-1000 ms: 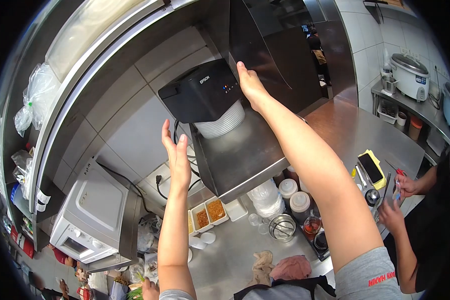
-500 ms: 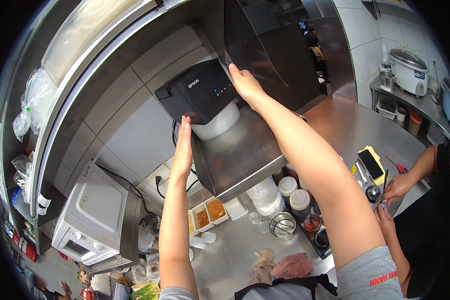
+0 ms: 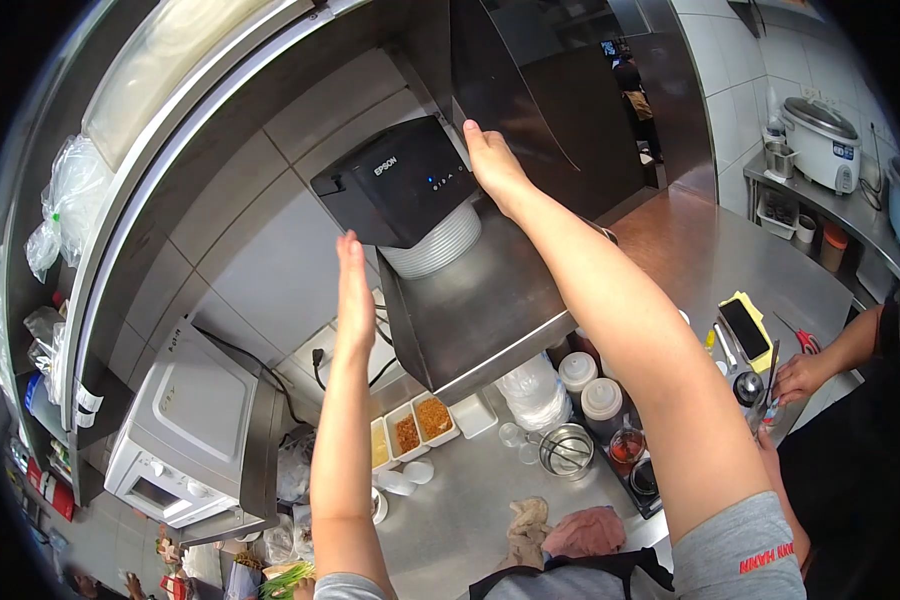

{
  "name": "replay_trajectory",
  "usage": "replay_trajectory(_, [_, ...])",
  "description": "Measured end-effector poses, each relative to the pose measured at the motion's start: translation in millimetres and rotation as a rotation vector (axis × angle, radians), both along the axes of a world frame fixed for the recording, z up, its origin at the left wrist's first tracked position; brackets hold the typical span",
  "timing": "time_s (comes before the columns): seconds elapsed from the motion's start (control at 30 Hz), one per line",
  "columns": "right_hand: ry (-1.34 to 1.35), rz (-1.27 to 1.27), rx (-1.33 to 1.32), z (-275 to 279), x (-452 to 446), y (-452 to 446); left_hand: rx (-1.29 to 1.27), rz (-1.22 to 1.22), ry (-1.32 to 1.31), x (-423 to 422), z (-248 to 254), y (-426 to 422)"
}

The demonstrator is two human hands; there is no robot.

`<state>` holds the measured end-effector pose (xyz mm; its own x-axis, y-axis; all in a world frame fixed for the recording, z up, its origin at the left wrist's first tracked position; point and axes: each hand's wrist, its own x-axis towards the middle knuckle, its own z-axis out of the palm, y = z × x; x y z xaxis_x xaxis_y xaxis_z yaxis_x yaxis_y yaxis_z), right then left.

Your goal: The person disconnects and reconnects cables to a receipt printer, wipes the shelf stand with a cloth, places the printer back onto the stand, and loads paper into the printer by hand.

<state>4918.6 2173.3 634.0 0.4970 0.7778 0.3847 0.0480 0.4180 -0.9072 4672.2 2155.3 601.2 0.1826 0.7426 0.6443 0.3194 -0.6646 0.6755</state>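
A black EPSON receipt printer (image 3: 395, 190) sits on a stack of white ribbed round pieces (image 3: 438, 243), which rests on a steel shelf (image 3: 480, 300). My right hand (image 3: 495, 168) is at the printer's right side, fingers straight and extended upward; whether it touches the casing I cannot tell. My left hand (image 3: 355, 300) is held upright with flat fingers, a little below and left of the printer's lower left corner, apart from it. Neither hand holds anything. Black cables (image 3: 318, 365) hang behind my left hand against the tiled wall.
Left stands a white microwave-like appliance (image 3: 185, 425). Below the shelf are food trays (image 3: 435, 420), sauce bottles (image 3: 600, 398), a metal cup (image 3: 567, 450) and cloths (image 3: 582, 532). At right a co-worker's hand (image 3: 802, 378) holds scissors near a phone (image 3: 745, 328).
My left hand has moved left, away from the printer's lower corner. My right hand has shifted slightly right and up. The printer stays in place.
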Motion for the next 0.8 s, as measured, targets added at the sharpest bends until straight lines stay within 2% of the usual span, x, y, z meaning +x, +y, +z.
replay_trajectory(0.13, [-0.007,-0.030,0.015,1,-1,0,0.303,0.005,-0.026,4,53,15])
replay_trajectory(0.2, [-0.005,-0.043,0.029,0,-1,2,0.392,0.061,0.089,10,84,14])
replay_trajectory(0.3, [-0.012,-0.048,0.038,0,-1,-2,0.664,0.257,0.463,18,113,9])
replay_trajectory(0.4, [-0.018,-0.063,0.045,1,-2,-5,0.835,0.329,0.771,20,130,7])
replay_trajectory(0.53, [-0.024,-0.091,0.065,1,-2,-2,0.784,0.355,0.977,20,137,-5])
replay_trajectory(0.8, [-0.031,-0.083,0.056,1,-2,-2,0.788,0.321,1.034,13,137,-9])
